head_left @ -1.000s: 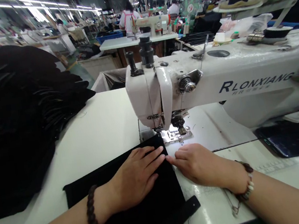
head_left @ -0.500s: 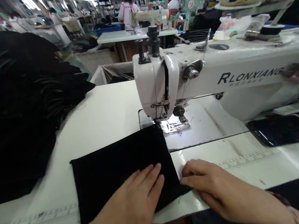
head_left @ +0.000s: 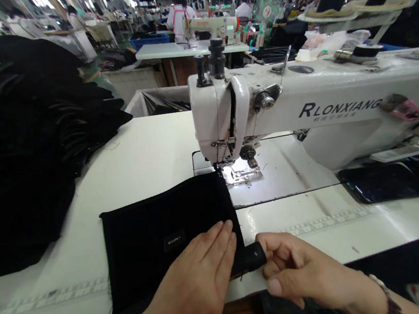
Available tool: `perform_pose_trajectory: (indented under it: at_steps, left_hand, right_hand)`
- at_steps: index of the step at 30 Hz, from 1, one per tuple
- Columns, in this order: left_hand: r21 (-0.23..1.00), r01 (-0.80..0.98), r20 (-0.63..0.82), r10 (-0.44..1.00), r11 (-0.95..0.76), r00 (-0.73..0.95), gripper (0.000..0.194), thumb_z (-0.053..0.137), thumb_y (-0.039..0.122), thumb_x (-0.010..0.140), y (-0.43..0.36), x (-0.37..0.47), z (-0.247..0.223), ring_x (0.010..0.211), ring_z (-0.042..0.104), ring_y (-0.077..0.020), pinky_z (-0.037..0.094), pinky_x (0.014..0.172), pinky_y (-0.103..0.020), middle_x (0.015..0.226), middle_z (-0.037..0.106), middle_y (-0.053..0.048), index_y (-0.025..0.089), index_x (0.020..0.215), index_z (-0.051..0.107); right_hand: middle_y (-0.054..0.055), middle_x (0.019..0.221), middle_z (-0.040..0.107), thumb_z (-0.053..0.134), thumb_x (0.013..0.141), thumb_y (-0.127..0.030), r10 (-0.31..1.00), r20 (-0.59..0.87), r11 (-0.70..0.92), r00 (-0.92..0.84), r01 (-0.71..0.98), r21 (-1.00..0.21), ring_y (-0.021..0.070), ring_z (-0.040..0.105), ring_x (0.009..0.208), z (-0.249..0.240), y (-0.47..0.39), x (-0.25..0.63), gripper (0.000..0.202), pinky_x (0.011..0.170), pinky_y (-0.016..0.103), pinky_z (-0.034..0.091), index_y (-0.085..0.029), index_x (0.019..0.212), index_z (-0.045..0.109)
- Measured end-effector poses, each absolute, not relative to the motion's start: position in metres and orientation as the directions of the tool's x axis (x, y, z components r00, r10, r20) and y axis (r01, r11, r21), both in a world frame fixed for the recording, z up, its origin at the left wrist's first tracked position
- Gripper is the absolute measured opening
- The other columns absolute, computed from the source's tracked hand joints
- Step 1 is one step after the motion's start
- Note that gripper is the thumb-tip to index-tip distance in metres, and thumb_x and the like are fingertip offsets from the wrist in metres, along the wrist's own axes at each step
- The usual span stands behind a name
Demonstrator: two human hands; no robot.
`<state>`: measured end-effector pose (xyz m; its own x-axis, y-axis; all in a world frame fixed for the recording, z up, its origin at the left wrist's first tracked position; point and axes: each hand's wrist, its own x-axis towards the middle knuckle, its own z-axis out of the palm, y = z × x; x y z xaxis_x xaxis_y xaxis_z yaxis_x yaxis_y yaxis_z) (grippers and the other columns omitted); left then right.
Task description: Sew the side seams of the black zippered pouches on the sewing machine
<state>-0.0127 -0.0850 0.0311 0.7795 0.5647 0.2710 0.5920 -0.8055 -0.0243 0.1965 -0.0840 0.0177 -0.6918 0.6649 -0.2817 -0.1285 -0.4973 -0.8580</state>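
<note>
Under left hand, pressed flat, black fabric piece now slid nearer; right hand newly pinching its folded strip end, just below presser foot.

Our left hand presses flat on the black rectangular fabric piece; our right hand pinches its corner near the white sewing machine.

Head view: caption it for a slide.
Left hand flattens black fabric; right hand pinches its strap before the sewing machine.
</note>
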Motion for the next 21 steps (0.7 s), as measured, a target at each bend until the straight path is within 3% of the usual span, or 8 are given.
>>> perform_pose_trajectory:
  at_steps: [7,12,17,21]
  left_hand:
    - [-0.052,0.569,0.293,0.532,-0.821,0.795,0.037,0.029,0.011,0.085,-0.078,-0.010,0.035,0.104,0.053,-0.0202,0.042,0.086,-0.029,0.116,0.058,-0.011,0.006,0.108,0.057]
    - [-0.063,0.608,0.276,0.572,-0.791,0.773,0.039,0.026,0.015,0.089,-0.077,-0.004,0.038,0.099,0.055,-0.0167,0.041,0.083,-0.026,0.111,0.062,-0.007,0.010,0.102,0.063]
    - [-0.083,0.593,0.188,0.572,-0.801,0.798,0.037,0.040,0.017,0.078,-0.068,-0.006,0.018,0.104,0.051,-0.0207,0.039,0.085,-0.031,0.118,0.057,-0.012,0.007,0.107,0.060]
    - [-0.087,0.570,0.149,0.555,-0.817,0.818,0.041,0.045,0.016,0.074,-0.053,-0.009,0.007,0.109,0.048,-0.0222,0.036,0.090,-0.033,0.122,0.054,-0.013,0.005,0.112,0.056]
  right_hand:
    - [-0.007,0.059,0.037,0.063,0.076,-0.039,0.779,-0.313,-0.420,-0.544,-0.081,-0.904,0.0046,0.031,0.049,0.024,-0.105,0.190,0.031,0.046,0.017,0.026,-0.017,0.091,0.046]
    - [-0.002,0.078,0.048,0.059,0.076,-0.040,0.822,-0.329,-0.375,-0.465,-0.007,-0.927,0.0076,0.034,0.055,0.027,-0.103,0.193,0.050,0.052,0.022,0.030,-0.026,0.118,0.036]
    - [-0.005,0.060,0.039,0.054,0.078,-0.030,0.806,-0.438,-0.326,-0.397,0.319,-0.890,0.0098,0.036,0.055,0.026,-0.082,0.196,0.037,0.053,0.023,0.030,-0.020,0.113,0.055]
    - [-0.006,0.058,0.034,0.051,0.078,-0.033,0.775,-0.507,-0.391,-0.379,0.342,-0.854,0.0080,0.032,0.050,0.031,-0.061,0.193,0.039,0.047,0.021,0.027,-0.016,0.112,0.057]
